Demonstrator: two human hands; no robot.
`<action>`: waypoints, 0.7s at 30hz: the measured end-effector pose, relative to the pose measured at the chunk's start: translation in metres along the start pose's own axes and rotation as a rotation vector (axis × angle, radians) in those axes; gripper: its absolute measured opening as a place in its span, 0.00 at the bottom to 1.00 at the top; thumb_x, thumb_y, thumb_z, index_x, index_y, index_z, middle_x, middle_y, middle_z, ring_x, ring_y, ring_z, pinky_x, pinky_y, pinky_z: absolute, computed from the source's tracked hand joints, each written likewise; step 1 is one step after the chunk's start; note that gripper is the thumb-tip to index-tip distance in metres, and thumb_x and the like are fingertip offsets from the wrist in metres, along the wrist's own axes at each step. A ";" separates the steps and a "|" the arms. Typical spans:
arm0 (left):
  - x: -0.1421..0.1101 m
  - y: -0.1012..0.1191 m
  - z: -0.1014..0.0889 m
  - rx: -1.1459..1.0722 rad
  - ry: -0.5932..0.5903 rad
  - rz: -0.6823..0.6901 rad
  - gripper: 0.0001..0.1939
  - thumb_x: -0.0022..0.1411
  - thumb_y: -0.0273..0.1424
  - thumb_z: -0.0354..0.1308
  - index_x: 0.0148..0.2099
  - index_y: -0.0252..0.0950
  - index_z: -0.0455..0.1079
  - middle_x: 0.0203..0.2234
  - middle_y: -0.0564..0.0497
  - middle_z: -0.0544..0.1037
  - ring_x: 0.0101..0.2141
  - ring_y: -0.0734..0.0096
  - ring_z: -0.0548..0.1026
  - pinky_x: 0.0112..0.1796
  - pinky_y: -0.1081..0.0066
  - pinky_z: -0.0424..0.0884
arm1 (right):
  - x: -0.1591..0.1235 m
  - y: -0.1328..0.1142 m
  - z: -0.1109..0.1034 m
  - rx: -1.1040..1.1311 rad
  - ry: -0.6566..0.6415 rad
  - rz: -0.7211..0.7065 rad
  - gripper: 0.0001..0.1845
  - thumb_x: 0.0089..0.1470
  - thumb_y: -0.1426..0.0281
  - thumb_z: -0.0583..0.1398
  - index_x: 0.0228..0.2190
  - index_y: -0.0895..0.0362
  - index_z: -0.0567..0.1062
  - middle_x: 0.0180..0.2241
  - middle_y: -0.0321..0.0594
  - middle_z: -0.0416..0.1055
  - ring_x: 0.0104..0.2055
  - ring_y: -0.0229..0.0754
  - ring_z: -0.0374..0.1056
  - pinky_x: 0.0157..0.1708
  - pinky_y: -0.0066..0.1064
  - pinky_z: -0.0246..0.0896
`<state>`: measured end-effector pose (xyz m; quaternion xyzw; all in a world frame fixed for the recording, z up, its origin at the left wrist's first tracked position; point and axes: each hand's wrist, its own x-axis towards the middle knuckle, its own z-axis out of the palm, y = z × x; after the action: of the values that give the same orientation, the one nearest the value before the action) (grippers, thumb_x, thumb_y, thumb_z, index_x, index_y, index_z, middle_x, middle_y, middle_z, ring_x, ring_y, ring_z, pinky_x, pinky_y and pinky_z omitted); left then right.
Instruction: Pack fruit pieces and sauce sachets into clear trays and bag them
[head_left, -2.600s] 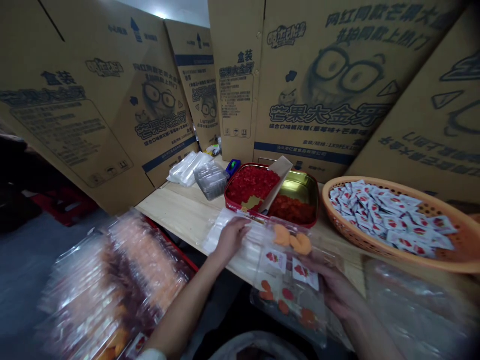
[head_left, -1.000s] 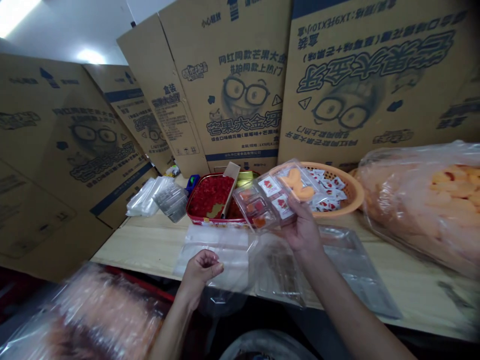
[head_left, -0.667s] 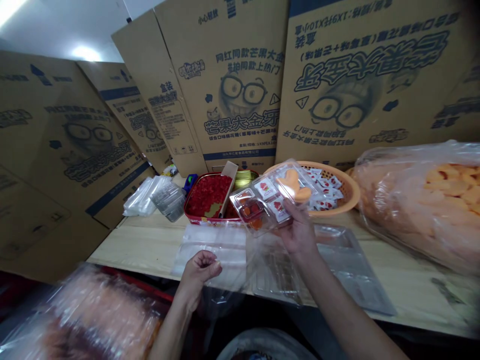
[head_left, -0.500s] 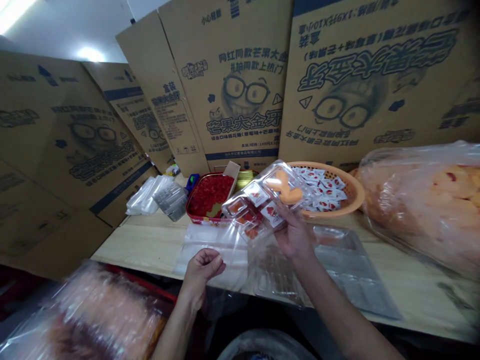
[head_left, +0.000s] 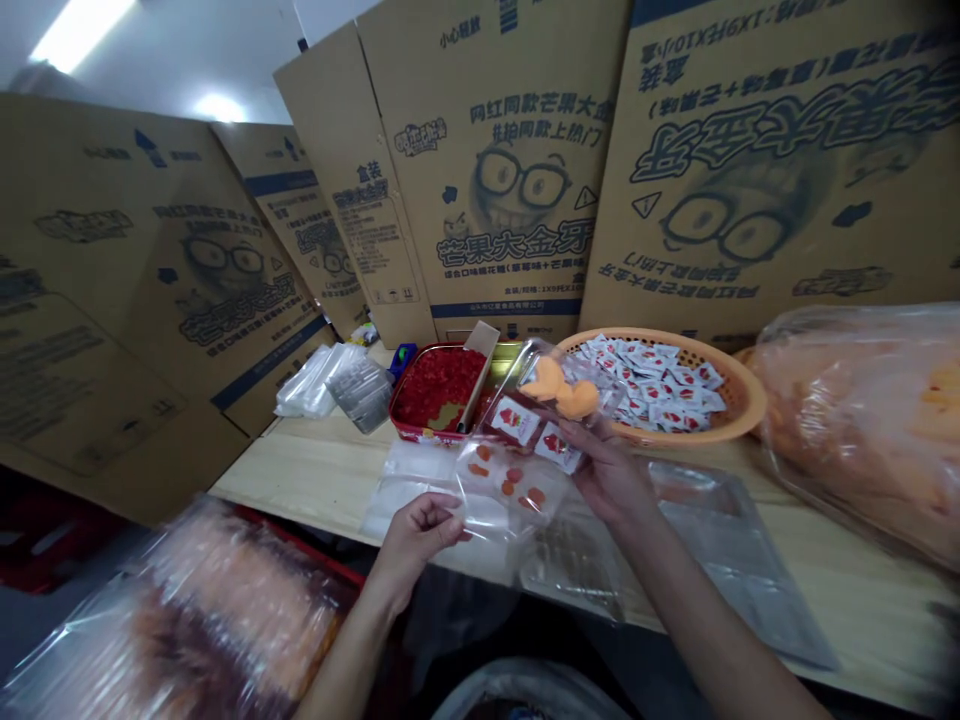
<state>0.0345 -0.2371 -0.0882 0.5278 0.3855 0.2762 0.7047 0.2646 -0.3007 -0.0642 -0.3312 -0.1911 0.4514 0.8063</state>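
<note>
My right hand (head_left: 604, 465) grips a clear compartment tray (head_left: 529, 375) raised and tilted above the table. In its upper part lie orange candy pieces (head_left: 562, 388), and below them sit two white sachets (head_left: 516, 420) with red prints. Small orange and red bits (head_left: 510, 480) show through clear plastic under the sachets. My left hand (head_left: 421, 540) is closed in a pinch on the edge of a thin clear plastic bag (head_left: 480, 515) at the tray's lower end. Whether the tray's lower end is inside the bag, I cannot tell.
Behind the tray stand a red tin (head_left: 435, 395) of red bits and an orange basket (head_left: 750, 400) of sachets. Clear trays (head_left: 712, 540) and flat bags (head_left: 409, 480) lie on the table. A large bag (head_left: 862, 430) is at right, cardboard boxes (head_left: 495, 80) behind, a plastic-wrapped bundle (head_left: 217, 590) lower left.
The tray has tipped, and its lower end has come down towards my left hand. Clear plastic now stretches from my left fingers to the tray. The whole view has shifted slightly.
</note>
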 end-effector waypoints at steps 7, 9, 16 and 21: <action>0.006 0.017 0.007 -0.014 -0.096 -0.013 0.16 0.46 0.36 0.65 0.35 0.31 0.71 0.27 0.48 0.78 0.27 0.70 0.75 0.31 0.73 0.69 | -0.008 0.014 0.018 -0.112 -0.174 0.173 0.20 0.38 0.70 0.67 0.38 0.57 0.73 0.37 0.41 0.75 0.39 0.43 0.69 0.41 0.31 0.64; 0.008 0.017 0.010 -0.102 -0.077 0.026 0.14 0.46 0.35 0.65 0.31 0.31 0.70 0.23 0.50 0.77 0.24 0.73 0.74 0.28 0.75 0.68 | -0.012 0.019 0.022 -0.167 -0.183 0.215 0.20 0.37 0.70 0.68 0.36 0.57 0.74 0.37 0.41 0.75 0.38 0.42 0.69 0.40 0.31 0.63; 0.001 0.010 0.015 -0.293 -0.027 -0.015 0.14 0.45 0.35 0.66 0.32 0.31 0.70 0.24 0.49 0.77 0.24 0.71 0.75 0.27 0.74 0.69 | -0.008 0.021 0.024 -0.288 -0.168 -0.023 0.35 0.39 0.67 0.67 0.49 0.47 0.63 0.46 0.36 0.68 0.49 0.42 0.63 0.46 0.35 0.60; 0.002 0.002 0.011 -0.382 0.033 0.030 0.16 0.44 0.32 0.67 0.36 0.32 0.71 0.24 0.51 0.77 0.24 0.73 0.74 0.30 0.73 0.70 | -0.006 0.018 0.023 -0.676 -0.330 -0.065 0.20 0.47 0.59 0.61 0.43 0.50 0.70 0.41 0.39 0.70 0.44 0.42 0.65 0.43 0.34 0.62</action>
<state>0.0449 -0.2410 -0.0849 0.3855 0.3298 0.3636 0.7813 0.2364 -0.2912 -0.0606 -0.4950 -0.4671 0.3844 0.6237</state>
